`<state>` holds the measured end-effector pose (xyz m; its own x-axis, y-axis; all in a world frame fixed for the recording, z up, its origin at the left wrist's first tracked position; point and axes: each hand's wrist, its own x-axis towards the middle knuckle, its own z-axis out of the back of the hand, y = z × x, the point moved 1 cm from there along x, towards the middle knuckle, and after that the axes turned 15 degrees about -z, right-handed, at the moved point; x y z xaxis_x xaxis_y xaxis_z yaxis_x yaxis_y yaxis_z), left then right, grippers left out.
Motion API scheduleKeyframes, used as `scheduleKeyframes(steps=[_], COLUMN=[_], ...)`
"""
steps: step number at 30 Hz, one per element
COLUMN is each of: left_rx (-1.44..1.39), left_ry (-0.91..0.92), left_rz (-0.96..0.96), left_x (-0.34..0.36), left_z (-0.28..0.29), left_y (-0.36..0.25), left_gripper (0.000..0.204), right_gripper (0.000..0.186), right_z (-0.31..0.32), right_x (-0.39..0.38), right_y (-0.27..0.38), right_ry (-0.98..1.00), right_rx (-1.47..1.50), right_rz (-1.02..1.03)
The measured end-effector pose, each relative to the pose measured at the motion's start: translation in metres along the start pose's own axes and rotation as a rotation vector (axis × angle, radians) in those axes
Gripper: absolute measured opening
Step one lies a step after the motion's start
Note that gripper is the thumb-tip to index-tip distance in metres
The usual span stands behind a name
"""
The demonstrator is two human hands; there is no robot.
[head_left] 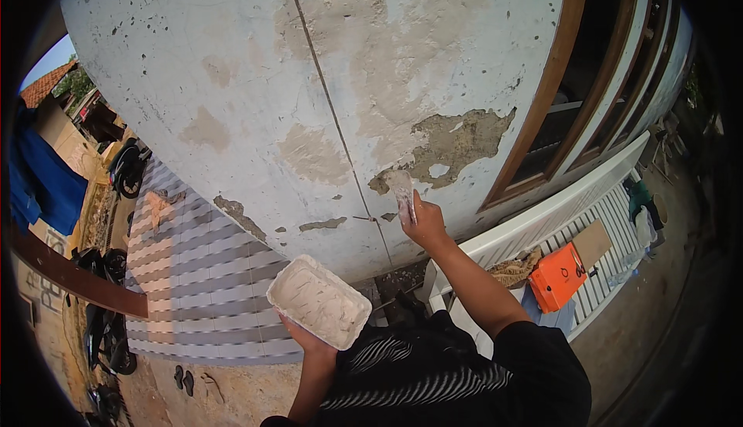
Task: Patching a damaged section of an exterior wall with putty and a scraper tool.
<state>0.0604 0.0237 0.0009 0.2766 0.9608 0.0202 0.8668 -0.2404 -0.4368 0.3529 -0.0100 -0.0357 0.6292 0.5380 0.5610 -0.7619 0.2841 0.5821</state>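
From the head view, the right hand [424, 224] is raised against the wall [255, 63], its fingers clenched around the handle of a putty knife [403, 193]. The blade is smeared with pale filler and lies flat against the plaster just below a brown patch [457, 142] where the coating has broken away. The knife's long axis runs nearly upright, tilted slightly leftward, with the blade pointing up toward the patch and the handle down into the palm. The left hand [306, 338] is lower and well apart, its fingers curled up under a white rectangular tray [319, 301] of filler, gripping it from beneath; the tray is held roughly level, its long axis running from upper left to lower right. A thin vertical crack [333, 109] passes just left of the blade. To the right, a wooden window frame [542, 109] borders the wall, near the worked patch. Left of the crack the wall runs broad and unobstructed. Below, a white bench [573, 218] carries an orange box [557, 276], and striped tiles [193, 272] cover the floor beneath the tray.
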Motion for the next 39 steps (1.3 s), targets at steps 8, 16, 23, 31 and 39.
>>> scheduleKeyframes(steps=[8,16,23,31,39], left_rx=[-0.024,-0.002,-0.011,-0.005,-0.004], left_ry=[0.054,0.009,0.082,0.107,0.059], left_rz=[-0.005,-0.036,-0.004,0.026,0.012], left_x=[0.0,0.0,0.001,0.001,-0.001], left_z=[0.001,0.004,0.006,0.003,0.002], left_y=[-0.002,-0.006,-0.007,-0.005,-0.007], left_gripper=[0.064,0.064,0.065,0.066,0.064], right_gripper=[0.031,0.026,0.026,0.031,0.032], right_z=[0.002,-0.024,-0.03,-0.027,-0.014], right_x=[0.002,-0.028,-0.022,-0.018,-0.011], right_y=[0.01,0.005,0.007,0.002,0.0], right_ry=[-0.086,0.01,0.051,0.058,0.081], right_rx=[0.193,0.382,0.258,0.145,0.045], right_rz=[-0.032,-0.271,-0.293,-0.223,-0.14])
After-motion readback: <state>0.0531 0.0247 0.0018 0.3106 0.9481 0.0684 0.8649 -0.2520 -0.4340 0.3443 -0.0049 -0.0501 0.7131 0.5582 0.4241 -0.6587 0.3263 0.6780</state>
